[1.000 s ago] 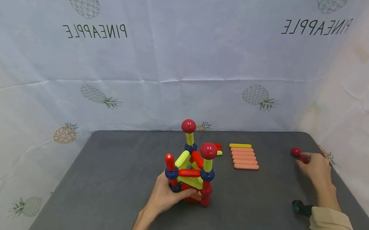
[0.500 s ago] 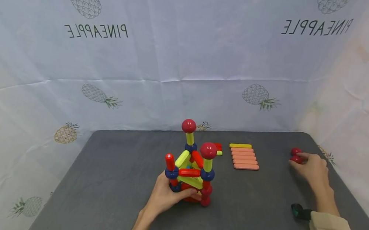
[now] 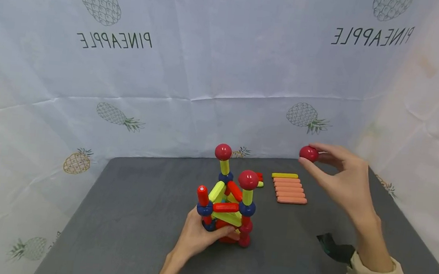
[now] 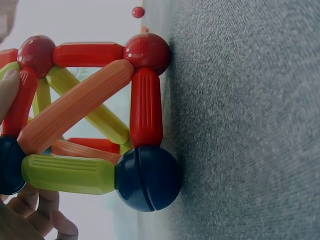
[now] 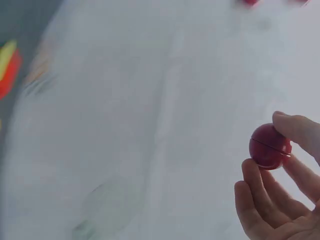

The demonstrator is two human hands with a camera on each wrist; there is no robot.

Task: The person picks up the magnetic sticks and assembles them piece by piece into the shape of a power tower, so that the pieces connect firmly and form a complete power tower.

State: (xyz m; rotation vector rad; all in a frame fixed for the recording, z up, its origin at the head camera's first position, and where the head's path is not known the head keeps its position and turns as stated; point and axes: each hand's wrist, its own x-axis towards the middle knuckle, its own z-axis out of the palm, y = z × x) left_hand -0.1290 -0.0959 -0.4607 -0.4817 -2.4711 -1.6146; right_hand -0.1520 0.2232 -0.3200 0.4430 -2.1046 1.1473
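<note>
In the head view, my left hand [image 3: 198, 238] grips the lower part of a ball-and-rod building toy structure [image 3: 226, 207], its thumb across the front. The structure stands on the table, made of red, yellow-green and orange rods with red and navy balls. Two red balls top upright yellow rods; a bare red rod [image 3: 202, 195] points up at the left corner. My right hand [image 3: 344, 177] pinches a red ball [image 3: 308, 153] in the air, right of the structure. The right wrist view shows this ball [image 5: 270, 146] between thumb and fingertips, a seam round it.
Orange rods [image 3: 291, 200] lie in a row behind and right of the structure, with a yellow rod [image 3: 285, 176] at their far end. Short red and yellow-green rods [image 3: 260, 184] are partly hidden behind the structure. A printed cloth [image 3: 213, 123] hangs along the table's back edge.
My right hand has lifted a red ball from the table's far right and carried it left and up. My left hand and the structure have stayed in place.
</note>
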